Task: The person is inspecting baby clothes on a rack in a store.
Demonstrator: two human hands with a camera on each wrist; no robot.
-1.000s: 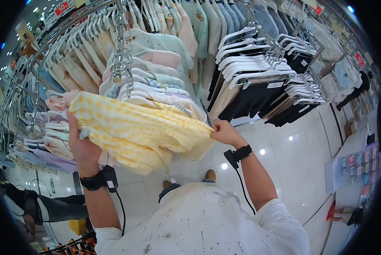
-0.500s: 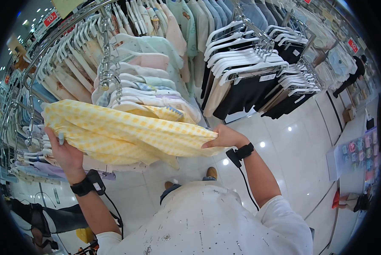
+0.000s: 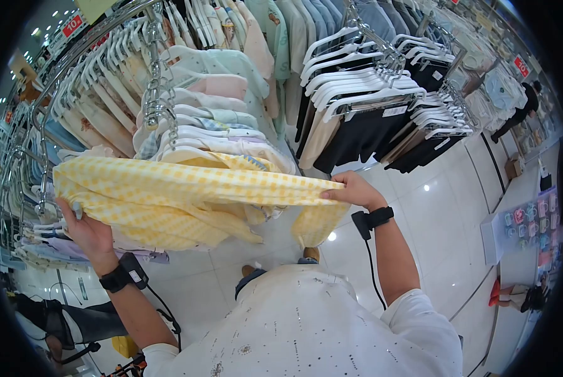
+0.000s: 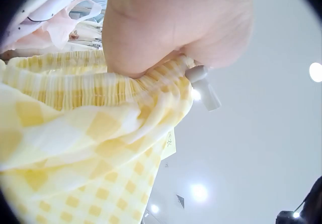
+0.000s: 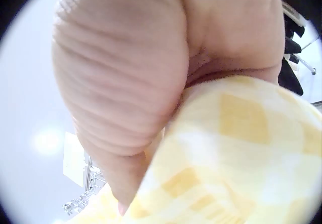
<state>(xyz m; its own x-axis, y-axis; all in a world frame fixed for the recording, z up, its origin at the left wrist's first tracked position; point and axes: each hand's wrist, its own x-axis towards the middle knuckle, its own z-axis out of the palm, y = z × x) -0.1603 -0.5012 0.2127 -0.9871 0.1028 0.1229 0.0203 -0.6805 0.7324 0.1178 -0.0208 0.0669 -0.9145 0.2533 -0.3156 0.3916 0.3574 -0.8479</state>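
Observation:
Yellow-and-white checked trousers or a similar garment [image 3: 168, 188] stretch sideways between both hands in the head view. My left hand [image 3: 89, 234] grips the gathered elastic waistband [image 4: 90, 88], and a small grey tag-like piece [image 4: 204, 85] sticks out beside the grip in the left wrist view. Pinched in my right hand [image 3: 357, 191] is the garment's other end, with some cloth hanging below it. The right wrist view shows thumb and palm [image 5: 121, 73] closed on the checked cloth [image 5: 241, 148]; the other fingertips are hidden.
Behind the garment, light-coloured clothes [image 3: 215, 88] hang on white hangers from metal rails. Black shorts [image 3: 363, 141] hang on a rack to the right. Tiled floor [image 3: 413, 220] lies below, with a shelf unit [image 3: 526, 226] at the far right. Another person's legs [image 3: 96, 322] show at the lower left.
Over the last second both hands have moved apart, the left one leftward and the right one rightward. The garment is pulled wider, and a portion of cloth now hangs beneath the right hand.

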